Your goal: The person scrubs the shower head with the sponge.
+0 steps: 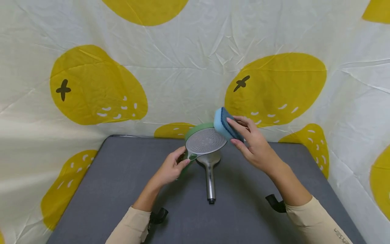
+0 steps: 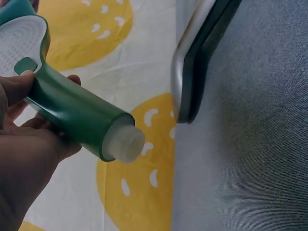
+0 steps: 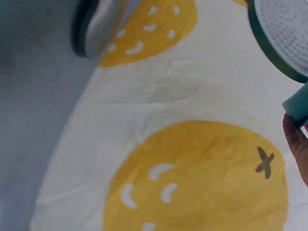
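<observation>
My left hand grips a green shower head by its handle, with the thumb near the green button below the grey nozzle face. That face is tilted up toward the head camera. In my right hand is a blue sponge with a dark scouring layer, pinched between thumb and fingers. Its light blue side meets the upper right rim of the shower head. The right wrist view catches only the edge of the sponge and part of the green rim.
A second, silver shower head lies on the dark grey table, its handle pointing toward me and its top partly hidden behind the green one. Behind the table hangs a white cloth with large yellow fruit prints.
</observation>
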A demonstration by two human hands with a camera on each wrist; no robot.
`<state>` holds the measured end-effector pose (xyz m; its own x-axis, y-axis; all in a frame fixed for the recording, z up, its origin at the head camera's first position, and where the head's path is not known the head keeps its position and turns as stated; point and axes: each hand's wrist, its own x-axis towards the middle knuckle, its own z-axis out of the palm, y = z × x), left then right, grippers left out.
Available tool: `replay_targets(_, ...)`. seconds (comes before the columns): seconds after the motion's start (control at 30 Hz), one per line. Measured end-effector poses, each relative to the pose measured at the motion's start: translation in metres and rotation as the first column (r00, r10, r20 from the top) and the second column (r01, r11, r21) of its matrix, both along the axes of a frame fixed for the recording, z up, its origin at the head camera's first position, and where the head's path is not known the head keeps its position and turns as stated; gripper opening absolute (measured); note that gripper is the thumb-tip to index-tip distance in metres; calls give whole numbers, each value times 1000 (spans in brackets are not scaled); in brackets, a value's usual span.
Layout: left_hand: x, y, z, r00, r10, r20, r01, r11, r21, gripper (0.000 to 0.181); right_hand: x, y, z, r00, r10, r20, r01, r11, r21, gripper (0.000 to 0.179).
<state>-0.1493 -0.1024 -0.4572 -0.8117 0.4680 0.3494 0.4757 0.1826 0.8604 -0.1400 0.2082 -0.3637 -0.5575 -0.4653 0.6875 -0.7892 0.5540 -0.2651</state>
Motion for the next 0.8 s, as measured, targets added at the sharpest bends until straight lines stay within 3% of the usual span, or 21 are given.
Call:
replay_targets(0.17,-1,0,1,988,99,-122,-115,985,-132,48,-3,-4,13,994,3,-113,15,987,159,56)
replay_targets(0.33,0,4,5,956,207,-207,-257,932,-257,50,1,-13,16,984,35,-176,18,957,290,45)
replay_targets(0.47,0,11,8,923,287,-258,-356,891,-281,49,6,-25,7,970,-16,-241,105,926,362,65)
replay_targets(0.57,0,15,9,881,355,-312,-437,865,-249,47,8,-36,-2,939,-56,-339,197,896,398,71)
replay_targets(0.67,0,20,9,843,409,-349,-495,844,-207,45,10,-48,-12,894,-82,-440,287,859,423,66)
replay_targets(0.8,0,27,9,827,453,-333,-525,834,-169,42,15,-66,-28,845,-102,-525,379,808,452,60)
